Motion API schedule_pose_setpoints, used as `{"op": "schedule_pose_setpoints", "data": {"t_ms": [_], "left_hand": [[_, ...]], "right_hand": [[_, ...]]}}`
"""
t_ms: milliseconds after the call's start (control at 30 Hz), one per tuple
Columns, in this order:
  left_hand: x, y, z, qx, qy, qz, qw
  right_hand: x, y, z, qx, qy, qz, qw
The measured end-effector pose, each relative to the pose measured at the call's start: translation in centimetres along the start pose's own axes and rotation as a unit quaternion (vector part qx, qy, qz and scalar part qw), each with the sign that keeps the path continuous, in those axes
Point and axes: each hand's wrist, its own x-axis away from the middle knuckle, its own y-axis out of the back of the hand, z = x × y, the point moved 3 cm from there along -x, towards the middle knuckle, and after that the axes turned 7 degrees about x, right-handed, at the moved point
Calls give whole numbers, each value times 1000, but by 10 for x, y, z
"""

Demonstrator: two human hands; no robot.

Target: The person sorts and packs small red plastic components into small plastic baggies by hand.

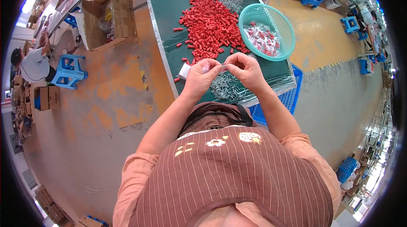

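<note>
Two hands meet above the near edge of the green table (pixel 169 19): left hand (pixel 200 76) and right hand (pixel 245 69) each pinch a small clear bag (pixel 215 66) between thumb and fingertips, fingers pressed together. Directly beneath lies a pile of grey screws (pixel 229 88); beyond it sit red plastic plugs (pixel 210 23) and, to the right, a teal basket (pixel 285 25) holding filled packets

Single head-worn fisheye view, looking steeply down and forward over the wearer's striped apron (pixel 237 176) toward the green table (pixel 169 11). Close to the table's near end, far end running off the top edge; floor curving away on both sides of it.
</note>
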Motion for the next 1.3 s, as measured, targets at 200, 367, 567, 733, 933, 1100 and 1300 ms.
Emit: {"op": "schedule_pose_setpoints", "data": {"t_ms": [200,367,567,733,933,1100,1300], "left_hand": [[1,-14,-5,-25,36,52,998],[1,-9,-1,201,191,39,960],[-4,-1,12,257,169,54,950],[-3,-10,10,197,153,49,967],[5,-6,8,176,142,54,973],[-7,2,28,181,72,50,979],[3,5,11,155,115,18,981]], "right_hand": [[16,13,11,40,-31,7,999],[54,91,32,210,-59,-47,975],[103,170,32,371,-164,-205,891],[69,91,34,248,-50,-126,959],[20,-6,20,231,129,-33,964],[7,-27,29,114,145,-33,982],[4,-22,8,170,6,-14,985]]}}
